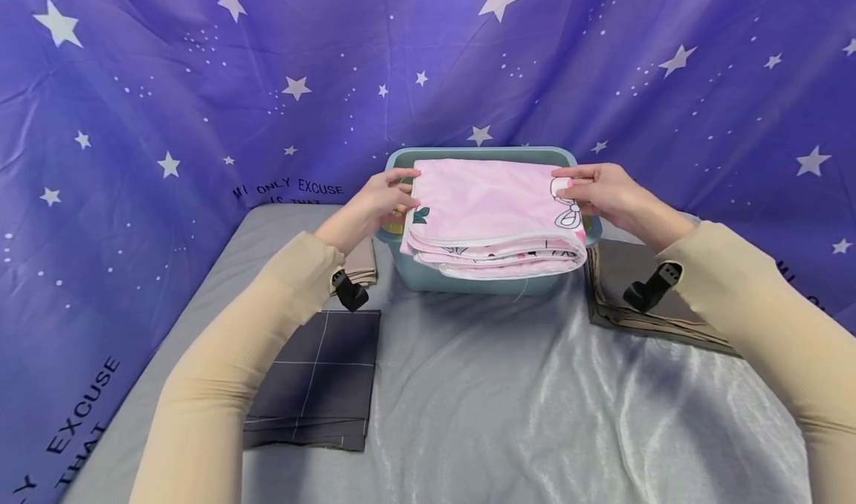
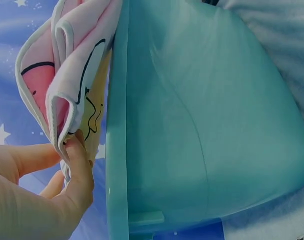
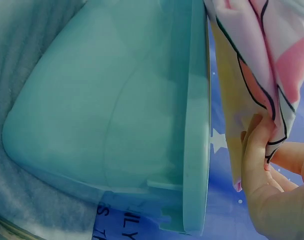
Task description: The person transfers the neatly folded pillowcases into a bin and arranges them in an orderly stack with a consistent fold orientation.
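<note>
A folded pink cloth (image 1: 488, 199) with white edging and printed figures lies level over the mouth of a blue-green plastic bin (image 1: 468, 285). At its left end my left hand (image 1: 377, 203) pinches the folded layers between thumb and fingers. My right hand (image 1: 605, 192) grips the opposite end the same way. In the left wrist view the layered edge of the cloth (image 2: 71, 75) stands just beyond the bin's rim (image 2: 116, 150). The right wrist view shows fingers (image 3: 259, 145) under the cloth's printed side. Most of the bin's inside is hidden beneath the cloth.
A dark checked folded cloth (image 1: 314, 385) lies at front left, with a beige folded cloth (image 1: 364, 262) behind it. To the bin's right sits a brown folded stack (image 1: 622, 281). Grey fabric (image 1: 468, 400) covers the surface; a purple starry curtain (image 1: 428, 58) hangs behind.
</note>
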